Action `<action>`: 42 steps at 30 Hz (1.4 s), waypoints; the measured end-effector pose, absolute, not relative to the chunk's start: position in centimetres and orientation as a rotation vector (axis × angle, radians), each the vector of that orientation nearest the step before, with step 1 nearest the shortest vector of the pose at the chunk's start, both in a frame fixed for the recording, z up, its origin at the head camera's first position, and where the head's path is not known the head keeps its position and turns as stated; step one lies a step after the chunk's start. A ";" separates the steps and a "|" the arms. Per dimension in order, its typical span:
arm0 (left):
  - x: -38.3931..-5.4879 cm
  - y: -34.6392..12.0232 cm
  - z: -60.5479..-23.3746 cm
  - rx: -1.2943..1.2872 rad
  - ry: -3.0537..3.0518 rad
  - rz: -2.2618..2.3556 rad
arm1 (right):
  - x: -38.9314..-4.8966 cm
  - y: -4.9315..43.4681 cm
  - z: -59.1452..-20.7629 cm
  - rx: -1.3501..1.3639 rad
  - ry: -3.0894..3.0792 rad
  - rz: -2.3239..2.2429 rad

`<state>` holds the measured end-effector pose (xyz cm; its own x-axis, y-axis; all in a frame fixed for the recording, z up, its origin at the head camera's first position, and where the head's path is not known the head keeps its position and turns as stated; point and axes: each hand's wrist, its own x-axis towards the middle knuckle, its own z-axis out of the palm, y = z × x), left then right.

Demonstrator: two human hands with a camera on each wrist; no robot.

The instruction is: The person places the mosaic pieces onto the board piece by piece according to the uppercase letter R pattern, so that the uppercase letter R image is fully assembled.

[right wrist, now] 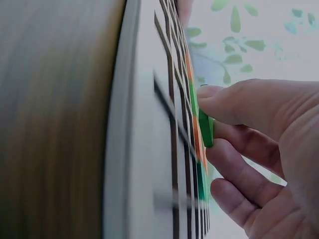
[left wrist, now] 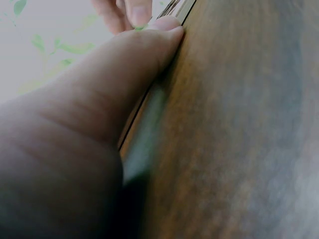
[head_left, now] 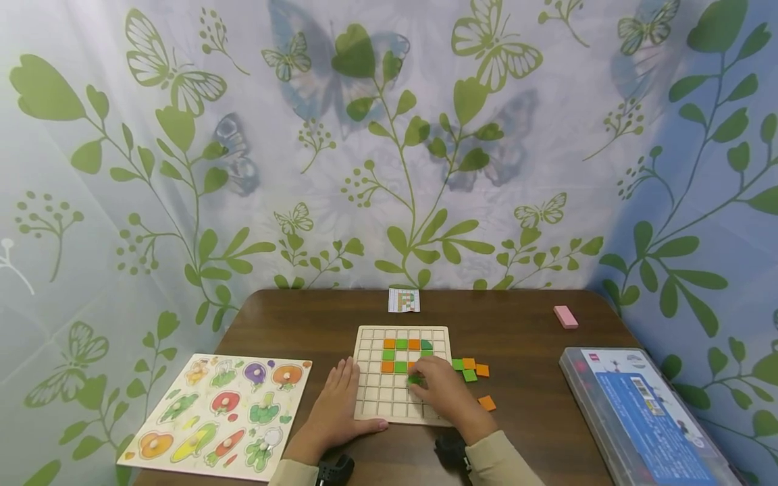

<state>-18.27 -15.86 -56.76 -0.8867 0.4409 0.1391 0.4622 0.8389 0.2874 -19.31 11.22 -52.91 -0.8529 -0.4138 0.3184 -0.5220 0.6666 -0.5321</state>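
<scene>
So, vegetable puzzle (head_left: 290, 395): lies flat on the counter (head_left: 523, 364) at your far left; probably parked to one side because neither of your hands is using it
Left hand (head_left: 340, 398): palm down beside your work, fingers straight and holding nothing, thumb stretched out along the near side; you seem to be bracing with it
Grid board (head_left: 389, 396): lies flat in front of you, your left hand against its left edge and near corner; that contact likely keeps it from sliding
Laid tiles (head_left: 388, 355): orange and green squares in the board's far half, plus one dark green rounded piece (head_left: 426, 344); each sits within the grid lines, which presumably keep them aligned
Pattern card (head_left: 404, 301): just beyond the board's far edge; likely put there so you can glance up at it
Green tile (right wrist: 205, 129): between your right thumb and fingertips, over the board beside the laid tiles; you cannot tell from these views whether it touches the surface
Right hand (head_left: 446, 388): thumb and fingers clamped on that green tile; a fingertip hold probably suits so thin a piece
Loose tiles (head_left: 470, 375): green and orange, right of the board; handy for your right hand, it seems
Pink block (head_left: 566, 317): farther right, near the back
Plastic case (head_left: 644, 412): far right, well apart from your fingers
</scene>
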 end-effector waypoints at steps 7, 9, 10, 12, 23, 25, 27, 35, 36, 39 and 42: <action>-18.3 -15.9 -56.6 -0.731 -2.954 -0.481 | -20.1 8.5 -53.2 0.845 -2.688 0.984; -18.3 -15.9 -56.6 -0.732 -2.956 -0.483 | -20.3 7.9 -53.4 0.837 -2.688 0.984; -18.3 -15.9 -56.6 -0.733 -2.957 -0.484 | -20.4 7.6 -53.5 0.829 -2.688 0.974; -18.3 -15.9 -56.5 -0.734 -2.955 -0.485 | -20.6 7.2 -53.6 0.809 -2.695 0.965; -18.3 -15.8 -56.5 -0.734 -2.953 -0.471 | -21.2 6.0 -53.7 0.757 -2.714 0.936; -18.3 -15.8 -56.6 -0.734 -2.954 -0.471 | -21.2 5.9 -53.8 0.745 -2.721 0.932; -18.3 -15.8 -56.6 -0.732 -2.958 -0.466 | -21.1 5.9 -53.8 0.731 -2.727 0.940; -18.3 -15.9 -56.5 -0.735 -2.961 -0.459 | -21.0 6.0 -53.7 0.693 -2.723 1.015; -18.3 -15.9 -56.5 -0.736 -2.959 -0.460 | -21.0 6.1 -53.7 0.692 -2.719 1.022; -18.3 -15.9 -56.4 -0.738 -2.958 -0.460 | -20.9 6.2 -53.8 0.686 -2.713 1.037; -18.3 -16.0 -56.5 -0.738 -2.961 -0.457 | -20.8 6.3 -53.8 0.677 -2.717 1.043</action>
